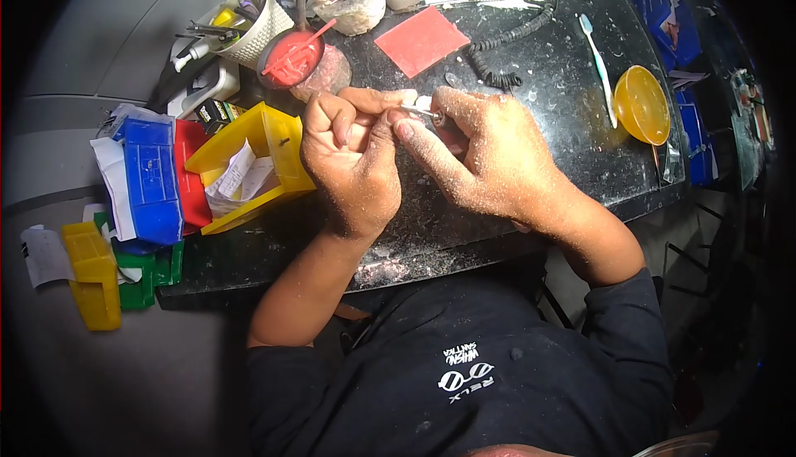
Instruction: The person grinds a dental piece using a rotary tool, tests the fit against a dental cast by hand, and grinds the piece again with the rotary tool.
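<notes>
Both hands meet above the black worktop (390, 192), at the tips of their fingers. Between them runs a slim, silvery metal piece (421, 112), too small to name exactly. My left hand (352, 154) pinches one end with thumb and forefinger, its other fingers curled. White powder coats my right hand (497, 150), which is closed around the other end, where a small round metal tip shows. Something dark reddish sits partly hidden under the right fingers; I cannot make out what it is. Just beyond the hands lies a flat pink-red sheet (421, 40).
At left stand a yellow bin (286, 154) with papers, a red bin (191, 159) and a blue bin (153, 175). Behind them are a pan of red material (292, 59) and a white tool cup (264, 30). A coiled black cord (514, 38), toothbrush (599, 72) and orange bowl (643, 105) lie rightward.
</notes>
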`<state>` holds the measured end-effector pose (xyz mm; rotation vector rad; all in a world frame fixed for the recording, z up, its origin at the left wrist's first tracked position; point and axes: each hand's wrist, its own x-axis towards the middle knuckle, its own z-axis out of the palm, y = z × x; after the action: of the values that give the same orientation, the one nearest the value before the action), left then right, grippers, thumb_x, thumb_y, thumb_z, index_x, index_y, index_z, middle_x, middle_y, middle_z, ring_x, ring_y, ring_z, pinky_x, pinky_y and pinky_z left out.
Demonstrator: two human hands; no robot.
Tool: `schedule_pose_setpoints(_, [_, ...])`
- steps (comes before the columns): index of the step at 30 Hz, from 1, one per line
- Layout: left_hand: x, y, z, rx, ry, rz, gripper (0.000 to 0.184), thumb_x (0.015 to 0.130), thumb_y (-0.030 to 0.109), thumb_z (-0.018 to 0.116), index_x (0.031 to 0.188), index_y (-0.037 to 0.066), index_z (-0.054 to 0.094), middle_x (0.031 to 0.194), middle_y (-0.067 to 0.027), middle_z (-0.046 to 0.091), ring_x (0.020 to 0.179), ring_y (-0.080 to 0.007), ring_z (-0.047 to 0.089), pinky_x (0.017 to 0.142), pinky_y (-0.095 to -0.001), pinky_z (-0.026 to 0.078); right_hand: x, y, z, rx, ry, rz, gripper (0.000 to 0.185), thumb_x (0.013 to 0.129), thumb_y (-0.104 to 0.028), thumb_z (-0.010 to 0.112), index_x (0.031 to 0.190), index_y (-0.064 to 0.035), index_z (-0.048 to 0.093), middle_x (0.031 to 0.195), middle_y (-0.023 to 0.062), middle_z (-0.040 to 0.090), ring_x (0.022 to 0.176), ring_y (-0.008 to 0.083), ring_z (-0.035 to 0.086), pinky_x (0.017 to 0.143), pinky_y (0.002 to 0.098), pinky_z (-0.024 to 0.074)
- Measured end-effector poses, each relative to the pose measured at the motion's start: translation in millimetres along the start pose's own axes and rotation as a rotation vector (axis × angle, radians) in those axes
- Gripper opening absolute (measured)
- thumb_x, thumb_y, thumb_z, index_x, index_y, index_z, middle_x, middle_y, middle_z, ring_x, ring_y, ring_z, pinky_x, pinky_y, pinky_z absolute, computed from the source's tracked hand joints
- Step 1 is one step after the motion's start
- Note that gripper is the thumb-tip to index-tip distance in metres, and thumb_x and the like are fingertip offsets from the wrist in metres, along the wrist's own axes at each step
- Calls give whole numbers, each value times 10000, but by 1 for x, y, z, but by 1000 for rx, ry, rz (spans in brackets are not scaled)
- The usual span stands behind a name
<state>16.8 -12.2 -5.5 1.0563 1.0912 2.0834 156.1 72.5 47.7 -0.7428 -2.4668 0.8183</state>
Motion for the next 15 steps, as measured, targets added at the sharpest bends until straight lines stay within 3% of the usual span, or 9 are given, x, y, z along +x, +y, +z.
schedule_pose_setpoints(3, [1,-2,2,-2,26,45,371,915,-202,572,936,68,319,1003,-155,634,988,-180,690,876,-293,572,2,-4,-6,24,-46,91,484,946,-436,666,691,-30,604,590,173,617,594,403,663,592,480,531])
schedule_pose_setpoints(7, [0,-2,-1,40,15,15,377,920,-194,585,933,71,318,986,-138,620,1010,-194,693,888,-299,570,1,-1,-1,17,-9,15,485,945,-434,670,684,-32,602,587,173,613,599,403,664,587,479,529])
schedule_pose_setpoints(15, [1,-2,0,-76,18,35,376,942,-153,615,930,78,319,1004,-167,645,1013,-208,699,900,-311,571,3,-4,-10,54,-36,102,500,920,-445,707,701,-7,609,590,176,608,588,389,661,573,457,522])
